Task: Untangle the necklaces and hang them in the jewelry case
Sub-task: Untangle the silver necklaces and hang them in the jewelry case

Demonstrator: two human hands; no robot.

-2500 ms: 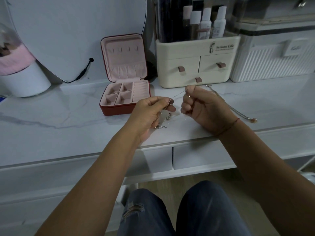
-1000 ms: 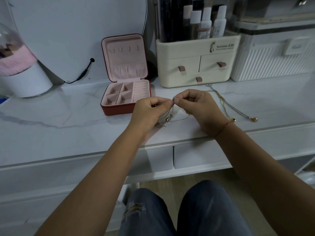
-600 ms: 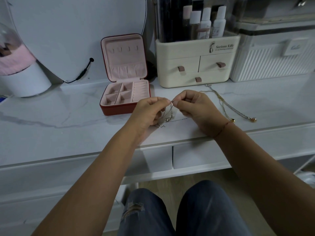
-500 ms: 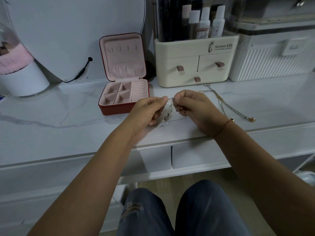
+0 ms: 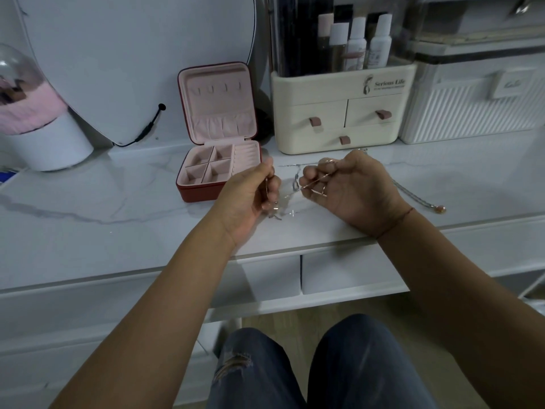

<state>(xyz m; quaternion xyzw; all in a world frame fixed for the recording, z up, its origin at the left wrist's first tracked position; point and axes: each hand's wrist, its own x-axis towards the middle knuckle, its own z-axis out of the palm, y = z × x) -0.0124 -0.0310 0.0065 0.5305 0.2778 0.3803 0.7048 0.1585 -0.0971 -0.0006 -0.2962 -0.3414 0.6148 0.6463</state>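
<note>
Tangled necklaces (image 5: 295,185) strung between both hands, low over the table (image 5: 118,202), right of the open jewelry case (image 5: 200,193). Left hand (image 5: 250,196) grip pinches one strand; right hand (image 5: 354,187) grip holds another. Chains look light, limp and likely to snag: hold close beside the knot.

a cream drawer organizer (image 5: 339,113) with bottles (image 5: 356,42) stands beside a white ribbed box (image 5: 477,113) on the marble tabletop (image 5: 103,202).

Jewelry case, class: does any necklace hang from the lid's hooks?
No: the hooks in the jewelry case are bare, and the left hand and right hand hold the tangled necklaces.
</note>
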